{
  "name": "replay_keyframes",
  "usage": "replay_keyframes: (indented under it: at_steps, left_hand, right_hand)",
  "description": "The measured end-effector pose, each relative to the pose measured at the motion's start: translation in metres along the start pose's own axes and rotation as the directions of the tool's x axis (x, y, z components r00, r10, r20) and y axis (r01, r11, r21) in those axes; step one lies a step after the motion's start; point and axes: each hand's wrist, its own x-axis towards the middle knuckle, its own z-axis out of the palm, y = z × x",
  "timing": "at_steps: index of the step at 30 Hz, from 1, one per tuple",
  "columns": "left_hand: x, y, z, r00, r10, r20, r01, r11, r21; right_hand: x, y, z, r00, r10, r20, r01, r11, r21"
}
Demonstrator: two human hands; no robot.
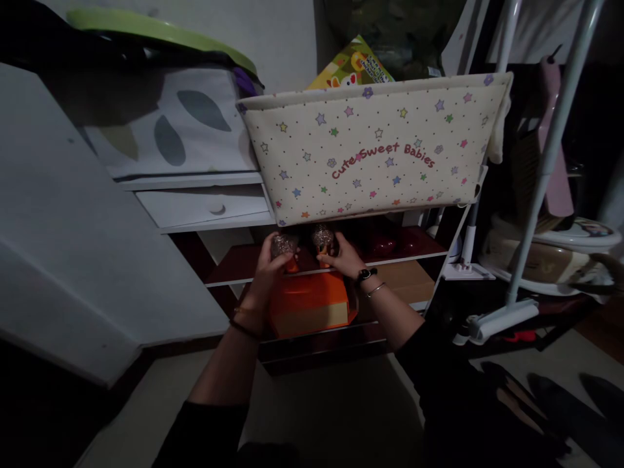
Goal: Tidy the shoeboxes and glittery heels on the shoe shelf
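Note:
My left hand (pixel 270 261) grips a glittery shoe (pixel 284 245) with an orange heel, at the front edge of a dark red shelf (pixel 234 266). My right hand (pixel 345 257) grips the matching glittery shoe (pixel 322 236) just beside it. Both shoes sit under a cream fabric bin (pixel 375 153) printed with stars and the words "Cute Sweet Babies". An orange box (pixel 308 303) lies on the shelf below my hands. Dark red shoes (pixel 385 242) stand further right on the same shelf.
A white drawer unit (pixel 205 207) stands to the left, with a patterned fabric box (pixel 170 123) on top. A white metal rack (pixel 541 169) rises on the right. A brown cardboard box (pixel 404 276) lies right of the orange one.

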Motion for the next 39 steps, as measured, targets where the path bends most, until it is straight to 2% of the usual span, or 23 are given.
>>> replay_keyframes:
  at_steps: [2, 5, 8, 13, 18, 30, 39]
  left_hand:
    - [0.007, 0.001, 0.005, 1.0, 0.024, -0.012, -0.023, 0.998, 0.064]
    - [0.014, 0.0, 0.009, 0.998, 0.058, 0.038, -0.062, 0.991, 0.12]
    - [0.017, -0.005, 0.005, 0.994, 0.071, 0.079, -0.081, 0.987, 0.141]
    - [0.019, -0.021, -0.013, 0.994, 0.02, 0.112, -0.04, 0.983, 0.179]
    - [0.025, -0.032, -0.024, 0.986, -0.052, 0.161, 0.03, 0.99, 0.135]
    - [0.018, -0.015, -0.026, 0.983, -0.094, 0.156, 0.058, 0.974, 0.22]
    - [0.027, -0.018, -0.036, 0.962, -0.14, 0.235, 0.091, 0.974, 0.205]
  right_hand:
    - [0.001, 0.007, -0.001, 0.999, 0.035, 0.032, -0.039, 0.992, 0.122]
    - [0.004, 0.015, -0.004, 0.992, 0.069, 0.104, -0.097, 0.951, 0.293]
    - [0.006, 0.017, -0.007, 0.984, 0.09, 0.155, -0.141, 0.923, 0.359]
    - [0.007, 0.015, -0.006, 0.975, 0.085, 0.204, -0.145, 0.942, 0.303]
    - [0.007, 0.011, -0.001, 0.975, 0.122, 0.185, -0.166, 0.955, 0.245]
    - [0.006, 0.012, -0.005, 0.961, 0.175, 0.215, -0.238, 0.919, 0.315]
    - [0.003, 0.006, 0.0, 0.968, 0.172, 0.185, -0.203, 0.965, 0.168]
